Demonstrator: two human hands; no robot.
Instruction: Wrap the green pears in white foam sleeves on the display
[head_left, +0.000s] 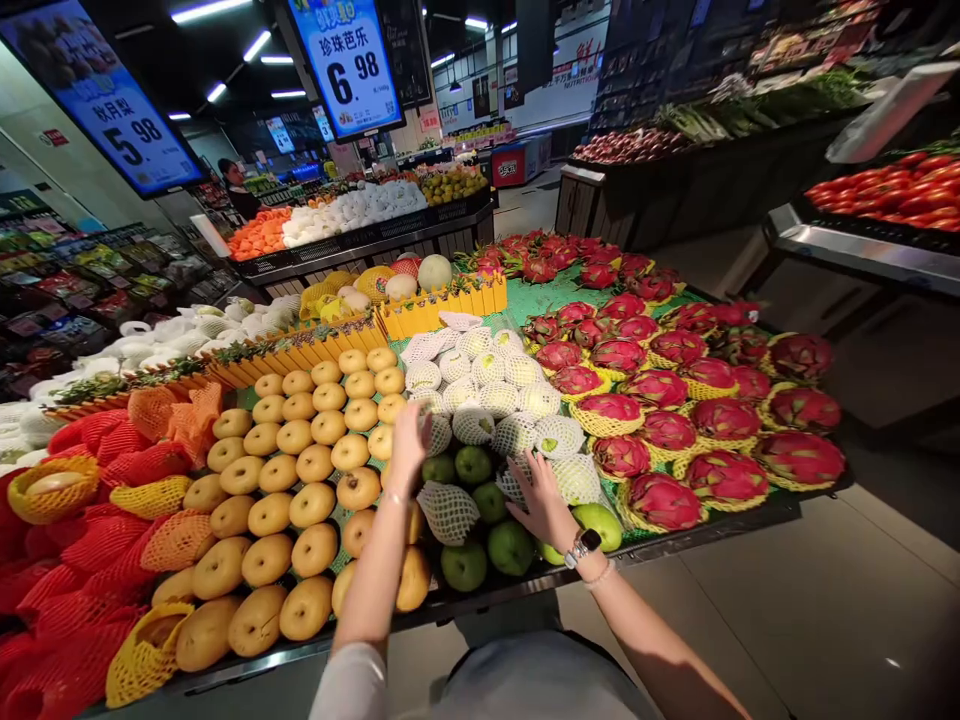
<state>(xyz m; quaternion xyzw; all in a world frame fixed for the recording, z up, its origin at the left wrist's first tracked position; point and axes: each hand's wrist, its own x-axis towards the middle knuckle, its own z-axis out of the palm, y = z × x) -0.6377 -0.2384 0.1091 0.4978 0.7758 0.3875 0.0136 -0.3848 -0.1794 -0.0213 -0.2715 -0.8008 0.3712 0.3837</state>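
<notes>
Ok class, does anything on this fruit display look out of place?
Yes: the front green guavas sit bare, while those behind wear white foam nets, so that patch looks disturbed.

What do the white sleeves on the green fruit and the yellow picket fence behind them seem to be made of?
The white sleeve looks like soft foam netting, probably expanded plastic: its open diamond mesh bulges around the fruit, with a matte finish. The yellow picket fence could be painted wood or moulded plastic; its flat, even pickets leave that open.
</notes>
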